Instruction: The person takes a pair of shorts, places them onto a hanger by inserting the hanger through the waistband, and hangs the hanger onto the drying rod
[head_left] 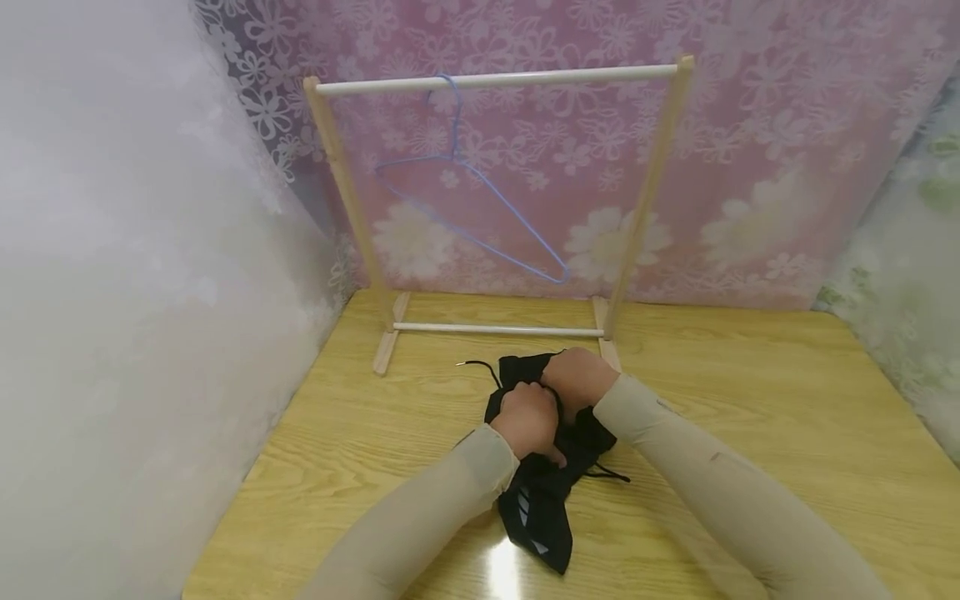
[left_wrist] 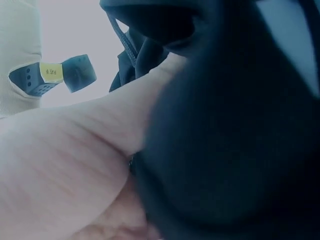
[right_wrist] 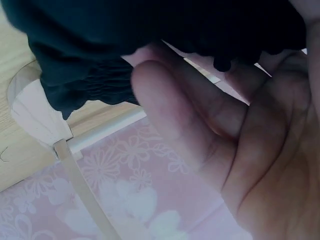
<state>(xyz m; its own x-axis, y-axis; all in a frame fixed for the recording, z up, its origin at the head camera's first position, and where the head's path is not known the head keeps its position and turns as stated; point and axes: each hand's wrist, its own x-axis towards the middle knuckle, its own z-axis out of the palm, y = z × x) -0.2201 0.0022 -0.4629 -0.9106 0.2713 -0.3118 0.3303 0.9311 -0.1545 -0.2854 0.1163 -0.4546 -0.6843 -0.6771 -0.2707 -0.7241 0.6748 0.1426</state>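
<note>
Across the lower frame, a wood-grain tabletop [head_left: 750,400] bears a black garment [head_left: 543,483] at lower centre, gripped by the left hand [head_left: 528,418], the hold of the right hand [head_left: 581,382] indeterminable, with a rack [head_left: 562,77] and pink floral backdrop [head_left: 757,179] at upper centre.

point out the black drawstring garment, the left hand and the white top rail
black drawstring garment [head_left: 542,485]: head view, lower middle fabric
left hand [head_left: 528,418]: head view, back of hand
white top rail [head_left: 498,80]: head view, midspan

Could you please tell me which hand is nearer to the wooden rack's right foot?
Right. In the head view, the right hand is just left of the rack's right foot; the left hand is farther left and lower.
</note>
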